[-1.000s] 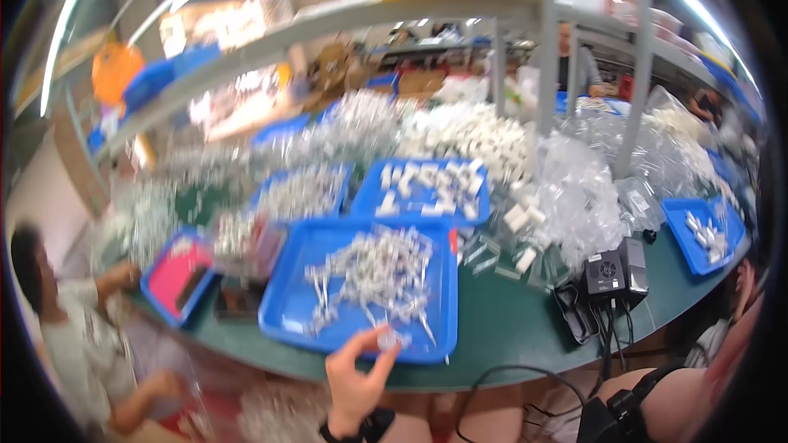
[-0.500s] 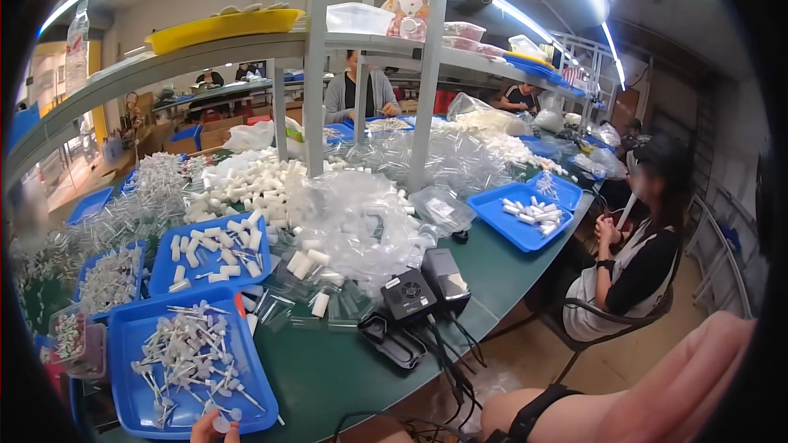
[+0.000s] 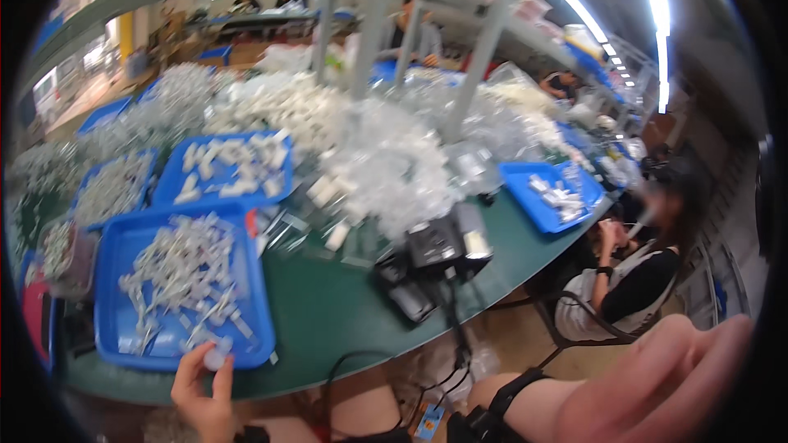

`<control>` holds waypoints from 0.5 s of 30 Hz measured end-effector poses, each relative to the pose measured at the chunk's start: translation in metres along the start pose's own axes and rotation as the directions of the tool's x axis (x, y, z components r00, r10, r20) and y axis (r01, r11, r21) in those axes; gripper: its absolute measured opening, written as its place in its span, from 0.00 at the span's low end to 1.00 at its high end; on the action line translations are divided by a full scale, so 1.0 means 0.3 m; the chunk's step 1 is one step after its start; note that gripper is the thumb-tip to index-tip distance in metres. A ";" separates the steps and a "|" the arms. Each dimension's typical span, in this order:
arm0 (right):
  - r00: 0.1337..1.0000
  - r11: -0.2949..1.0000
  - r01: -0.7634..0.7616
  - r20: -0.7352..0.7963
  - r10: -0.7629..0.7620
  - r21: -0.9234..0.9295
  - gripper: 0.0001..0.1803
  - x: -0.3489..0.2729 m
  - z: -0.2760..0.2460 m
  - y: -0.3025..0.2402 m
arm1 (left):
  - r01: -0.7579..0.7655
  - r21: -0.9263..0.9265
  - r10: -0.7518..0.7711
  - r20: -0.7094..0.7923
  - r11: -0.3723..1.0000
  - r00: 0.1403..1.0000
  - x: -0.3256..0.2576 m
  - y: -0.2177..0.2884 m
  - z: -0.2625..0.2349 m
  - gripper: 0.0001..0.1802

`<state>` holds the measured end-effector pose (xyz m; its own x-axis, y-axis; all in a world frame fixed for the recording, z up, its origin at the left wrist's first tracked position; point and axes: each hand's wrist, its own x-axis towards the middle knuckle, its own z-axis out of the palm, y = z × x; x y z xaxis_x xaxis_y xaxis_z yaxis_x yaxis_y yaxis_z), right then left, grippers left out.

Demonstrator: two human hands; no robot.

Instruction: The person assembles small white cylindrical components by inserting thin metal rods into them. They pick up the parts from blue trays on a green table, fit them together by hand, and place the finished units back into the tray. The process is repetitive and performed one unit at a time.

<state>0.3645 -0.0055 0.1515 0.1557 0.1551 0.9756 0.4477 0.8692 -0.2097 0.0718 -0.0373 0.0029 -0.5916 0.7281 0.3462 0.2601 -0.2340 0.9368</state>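
At the near edge of a blue tray [image 3: 264, 312], my left hand [image 3: 203, 394] pinches a small translucent white disc [image 3: 217, 354] between thumb and fingertip. Whether a stem is joined to this disc is unclear. Inside the tray is a loose heap of small white stemmed pieces [image 3: 185, 267], some with round, disc-like heads. The hand is at the tray's front rim, below the heap. A bare limb blurs across the lower right, but I cannot make out my right hand.
A second blue tray [image 3: 168, 189] of white cylinders stands behind. Clear plastic bags [image 3: 394, 164] lie mid-table. Black box-shaped devices [image 3: 435, 246] with cables [image 3: 451, 336] sit near the front edge. A seated person [image 3: 632, 279] works at the right. Grey shelf posts [image 3: 484, 41] rise from the table.
The view has tilted and shifted, with blur. More of my left hand shows now, still pinching the white disc at the tray's near rim.
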 end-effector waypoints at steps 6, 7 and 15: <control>0.899 0.887 -0.387 0.315 0.303 0.251 0.24 -0.058 0.245 0.029 | 0.109 -0.211 -0.087 0.107 0.971 0.990 0.035 0.064 0.019 0.17; 0.858 0.841 -0.462 0.382 0.344 0.280 0.24 -0.063 0.285 0.025 | 0.125 -0.241 -0.099 0.117 0.963 0.988 0.044 0.078 -0.006 0.18; 0.152 0.622 -0.782 0.977 0.148 0.027 0.11 -0.149 0.599 0.177 | 0.195 -0.322 -0.074 0.353 0.926 0.933 0.223 0.161 -0.038 0.17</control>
<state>0.2231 0.1180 0.1087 -0.7707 0.6108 0.1815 0.1328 0.4325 -0.8918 0.0360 -0.0073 0.0721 -0.3021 0.9236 0.2359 -0.1203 -0.2824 0.9517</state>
